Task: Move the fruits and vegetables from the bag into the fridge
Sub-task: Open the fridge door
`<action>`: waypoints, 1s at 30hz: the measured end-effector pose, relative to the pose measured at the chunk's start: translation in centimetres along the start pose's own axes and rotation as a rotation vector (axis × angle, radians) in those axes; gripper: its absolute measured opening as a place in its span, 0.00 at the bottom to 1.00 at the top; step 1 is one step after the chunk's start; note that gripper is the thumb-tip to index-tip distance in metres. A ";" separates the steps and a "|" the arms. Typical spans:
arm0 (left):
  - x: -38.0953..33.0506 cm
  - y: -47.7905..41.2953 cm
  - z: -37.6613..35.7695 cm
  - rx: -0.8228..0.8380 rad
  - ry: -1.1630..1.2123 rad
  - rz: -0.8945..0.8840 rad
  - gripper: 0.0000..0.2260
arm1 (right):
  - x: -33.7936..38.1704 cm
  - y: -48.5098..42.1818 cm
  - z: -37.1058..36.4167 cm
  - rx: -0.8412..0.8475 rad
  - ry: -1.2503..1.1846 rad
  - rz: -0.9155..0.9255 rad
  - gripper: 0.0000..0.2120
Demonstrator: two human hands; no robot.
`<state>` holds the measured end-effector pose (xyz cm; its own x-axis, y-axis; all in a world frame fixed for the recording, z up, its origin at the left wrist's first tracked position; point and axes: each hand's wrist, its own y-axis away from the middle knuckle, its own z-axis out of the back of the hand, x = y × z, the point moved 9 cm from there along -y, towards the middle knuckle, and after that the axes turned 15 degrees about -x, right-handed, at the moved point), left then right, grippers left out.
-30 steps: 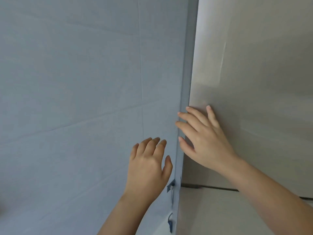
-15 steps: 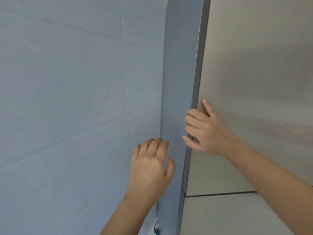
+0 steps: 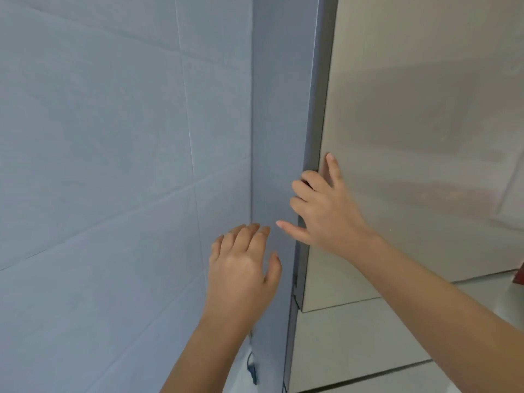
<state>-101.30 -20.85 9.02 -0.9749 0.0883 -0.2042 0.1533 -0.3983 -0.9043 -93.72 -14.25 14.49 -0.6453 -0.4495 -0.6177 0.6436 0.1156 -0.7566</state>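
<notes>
Right hand [image 3: 331, 211]: gripping the left edge of the fridge door [image 3: 425, 137]; fingers [image 3: 304, 191] curled round that edge, forefinger flat on the door front, thumb sticking out free.
Left hand [image 3: 241, 273]: open and relaxed, holding nothing, just beside the fridge side [image 3: 280, 109]; contact cannot be told.
Fridge door: upright, filling the right.
Around: tiled wall [image 3: 99, 165] at left; dark cable [image 3: 251, 370] low between wall and fridge side.

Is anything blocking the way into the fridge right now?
Yes, the fridge door itself: none of the inside shows. The right hand curls its fingers round the door's left edge, and the left hand is open nearby.
</notes>
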 end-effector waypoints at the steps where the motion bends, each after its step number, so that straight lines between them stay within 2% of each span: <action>1: -0.1 0.1 0.1 0.005 0.007 -0.001 0.19 | 0.0 0.2 0.7 -0.010 -0.003 -0.004 0.23; 7: -1.6 1.3 0.7 0.036 0.090 -0.049 0.20 | -0.4 3.3 8.2 -0.167 -0.001 -0.063 0.12; 10: -3.8 2.2 0.8 0.038 0.174 -0.091 0.19 | -0.7 4.4 11.8 -0.197 0.055 -0.119 0.10; 16: -9.4 3.5 0.3 0.074 0.371 -0.184 0.18 | -1.7 6.9 16.9 -0.134 0.151 -0.214 0.09; 22: -15.6 4.2 0.5 0.126 0.504 -0.234 0.19 | -2.9 10.4 21.3 0.014 0.286 -0.182 0.08; 30: -24.0 6.3 1.8 0.133 0.574 -0.232 0.19 | -5.9 15.4 28.2 0.020 0.293 -0.147 0.07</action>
<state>-77.25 -27.16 8.91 -0.7326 0.6473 -0.2104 -0.1091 -0.4168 -0.9024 -68.41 -34.82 12.57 -0.8208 -0.1856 -0.5402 0.5412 0.0496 -0.8394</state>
